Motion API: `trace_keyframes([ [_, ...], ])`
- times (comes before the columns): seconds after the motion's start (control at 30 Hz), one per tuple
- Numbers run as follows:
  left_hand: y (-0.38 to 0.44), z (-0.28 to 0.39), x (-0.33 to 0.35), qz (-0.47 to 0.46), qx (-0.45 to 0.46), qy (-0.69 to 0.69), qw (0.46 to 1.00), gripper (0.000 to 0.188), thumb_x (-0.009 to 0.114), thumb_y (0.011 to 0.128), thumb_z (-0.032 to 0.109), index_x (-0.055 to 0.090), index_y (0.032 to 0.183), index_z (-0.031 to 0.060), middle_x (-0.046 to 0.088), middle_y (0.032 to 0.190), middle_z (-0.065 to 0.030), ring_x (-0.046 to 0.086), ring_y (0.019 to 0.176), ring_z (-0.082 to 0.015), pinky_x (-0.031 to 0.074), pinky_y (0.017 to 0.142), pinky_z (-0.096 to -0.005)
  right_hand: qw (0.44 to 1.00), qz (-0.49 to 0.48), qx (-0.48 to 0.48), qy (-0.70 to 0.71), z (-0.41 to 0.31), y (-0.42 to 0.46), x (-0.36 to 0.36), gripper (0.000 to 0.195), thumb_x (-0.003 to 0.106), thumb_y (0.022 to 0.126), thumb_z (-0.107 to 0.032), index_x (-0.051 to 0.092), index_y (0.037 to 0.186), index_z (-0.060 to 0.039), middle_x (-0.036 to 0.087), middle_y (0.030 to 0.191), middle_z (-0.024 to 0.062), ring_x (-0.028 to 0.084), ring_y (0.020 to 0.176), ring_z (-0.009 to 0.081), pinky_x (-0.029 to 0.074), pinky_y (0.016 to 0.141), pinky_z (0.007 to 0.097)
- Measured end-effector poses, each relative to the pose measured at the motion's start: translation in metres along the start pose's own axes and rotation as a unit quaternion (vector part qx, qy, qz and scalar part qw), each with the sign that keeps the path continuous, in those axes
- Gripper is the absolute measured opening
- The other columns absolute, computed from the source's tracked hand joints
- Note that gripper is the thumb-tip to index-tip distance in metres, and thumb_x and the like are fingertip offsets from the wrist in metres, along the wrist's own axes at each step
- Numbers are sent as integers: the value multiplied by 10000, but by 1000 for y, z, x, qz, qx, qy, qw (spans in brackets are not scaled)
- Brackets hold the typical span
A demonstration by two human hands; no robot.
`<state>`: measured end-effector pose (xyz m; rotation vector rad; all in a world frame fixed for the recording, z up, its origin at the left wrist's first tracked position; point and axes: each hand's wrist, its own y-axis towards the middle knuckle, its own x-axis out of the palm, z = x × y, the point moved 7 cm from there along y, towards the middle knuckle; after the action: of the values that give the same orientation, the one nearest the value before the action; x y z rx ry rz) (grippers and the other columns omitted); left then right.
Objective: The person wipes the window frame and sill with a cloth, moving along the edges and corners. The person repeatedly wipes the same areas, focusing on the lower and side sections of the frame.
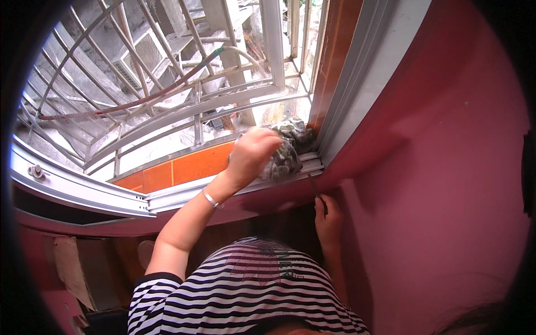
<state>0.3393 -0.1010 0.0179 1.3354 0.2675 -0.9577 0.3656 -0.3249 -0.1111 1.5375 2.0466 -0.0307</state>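
Note:
My left hand [254, 151], slightly blurred and with its fingers curled, is over the window track. A bunched, mottled grey-green mass [281, 163], partly behind a clear curved edge, lies beside it; whether the hand grips it is hidden. More of the same mottled material [295, 132] is heaped in the corner of the sill. My right hand [328, 213] holds a thin, dark, blade-like tool [314, 187] below the track. The tool's tip points up at the white sliding-window track [312, 166].
Beyond the orange-tiled outer sill [194, 161] stand metal security bars [197, 113], with a hose [167, 90] running across them. The window sash frame [83, 182] is at left. A pink wall [427, 180] rises close on the right. Cardboard [73, 268] stands at lower left.

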Motion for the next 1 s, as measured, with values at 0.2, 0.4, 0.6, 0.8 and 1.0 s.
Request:
trace_keyframes([
  [0.2, 0, -6, 81, -247, -29, 48, 967, 99, 567, 752, 87, 616, 831, 54, 549, 774, -144, 593, 720, -309, 494, 635, -387, 1000, -4, 15, 18, 5, -2, -3, 155, 588, 868, -121, 612, 948, 9, 619, 880, 156, 607, 797, 299, 474, 709, 340],
  [0.4, -1, -28, -27, -8, -28, 50, 998, 305, 481, 724, -107, 618, 949, 47, 558, 894, -131, 550, 814, -255, 466, 717, -334, 996, 30, 82, 30, 34, -25, -21, 161, 592, 870, -122, 607, 951, 16, 619, 880, 158, 607, 788, 289, 477, 691, 336],
  [0.6, 2, -67, -173, 294, -149, 101, 939, 125, 468, 922, 65, 583, 937, 17, 562, 829, -65, 543, 761, -178, 454, 700, -284, 993, 20, 112, 1, 50, -32, -36, 185, 585, 879, -153, 613, 964, 10, 622, 892, 159, 608, 799, 290, 475, 713, 343],
  [0.8, 5, -103, -194, 365, -325, -187, 852, 335, 353, 944, 180, 591, 972, -55, 618, 866, -107, 601, 719, -183, 501, 641, -304, 995, 10, 97, -28, 45, -21, -34, 204, 578, 884, -178, 618, 963, 6, 627, 895, 156, 608, 811, 306, 474, 714, 350],
  [1.0, 16, -40, -89, 80, -235, -198, 948, 308, 406, 912, 179, 579, 1029, -48, 633, 952, -135, 620, 854, -236, 500, 772, -318, 997, 0, 77, -25, 36, -15, -28, 194, 586, 877, -172, 621, 953, 3, 623, 874, 163, 608, 790, 318, 472, 691, 362],
])
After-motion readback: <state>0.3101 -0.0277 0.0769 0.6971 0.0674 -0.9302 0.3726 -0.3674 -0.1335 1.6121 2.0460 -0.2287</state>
